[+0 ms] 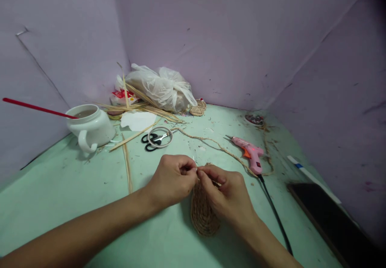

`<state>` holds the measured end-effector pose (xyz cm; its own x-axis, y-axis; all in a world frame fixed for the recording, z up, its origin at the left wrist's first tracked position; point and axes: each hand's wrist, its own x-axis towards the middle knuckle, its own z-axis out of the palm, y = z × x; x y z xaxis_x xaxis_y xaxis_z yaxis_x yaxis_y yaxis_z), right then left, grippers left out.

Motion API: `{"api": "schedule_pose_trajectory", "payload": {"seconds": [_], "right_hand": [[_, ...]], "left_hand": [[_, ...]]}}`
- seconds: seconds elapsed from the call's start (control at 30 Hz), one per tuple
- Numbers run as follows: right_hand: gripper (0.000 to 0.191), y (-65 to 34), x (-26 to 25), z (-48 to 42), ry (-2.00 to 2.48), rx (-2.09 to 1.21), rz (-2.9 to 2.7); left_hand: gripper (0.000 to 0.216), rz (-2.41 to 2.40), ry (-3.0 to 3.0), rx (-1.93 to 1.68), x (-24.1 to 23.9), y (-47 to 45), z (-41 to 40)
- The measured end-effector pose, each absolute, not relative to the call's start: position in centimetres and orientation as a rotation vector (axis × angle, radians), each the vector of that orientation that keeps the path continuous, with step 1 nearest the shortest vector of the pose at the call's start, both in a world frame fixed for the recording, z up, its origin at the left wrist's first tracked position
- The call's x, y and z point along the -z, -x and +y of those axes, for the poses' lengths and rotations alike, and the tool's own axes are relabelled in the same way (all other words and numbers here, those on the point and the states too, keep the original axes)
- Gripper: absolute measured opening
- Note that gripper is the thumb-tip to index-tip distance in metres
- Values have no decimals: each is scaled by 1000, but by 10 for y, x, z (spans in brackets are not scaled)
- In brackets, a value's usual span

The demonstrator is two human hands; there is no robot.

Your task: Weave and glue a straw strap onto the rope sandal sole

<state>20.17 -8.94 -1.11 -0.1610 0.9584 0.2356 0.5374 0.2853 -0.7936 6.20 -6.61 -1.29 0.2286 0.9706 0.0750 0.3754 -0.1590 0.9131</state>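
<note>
A flat oval of coiled brown rope (205, 217), shaped like a small sole, is below my hands near the middle of the table. My right hand (229, 191) is closed at its upper end and covers part of it. My left hand (176, 179) comes in from the left with thumb and forefinger pinched together. The fingertips of both hands meet above the oval's top, around a tiny pale bit too small to name. A twisted rope (208, 138) runs across the table beyond the hands.
Scissors (157, 139) lie under a tape ring (159, 128). A pink glue gun (249, 151) with a black cord is at right, near a dark flat slab (325, 219). Left stands a white mug (90, 127) holding a red stick; behind are straw strips (147, 109) and a plastic bag (163, 87).
</note>
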Motion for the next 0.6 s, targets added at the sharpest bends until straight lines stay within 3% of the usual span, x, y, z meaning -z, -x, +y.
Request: {"api": "schedule_pose_trajectory", "payload": {"seconds": [0.6], "right_hand": [[24,-204,11,-88,1404,-815,-1705]], "left_hand": [[14,1169,-1623,-904,10,-61,-66]]}}
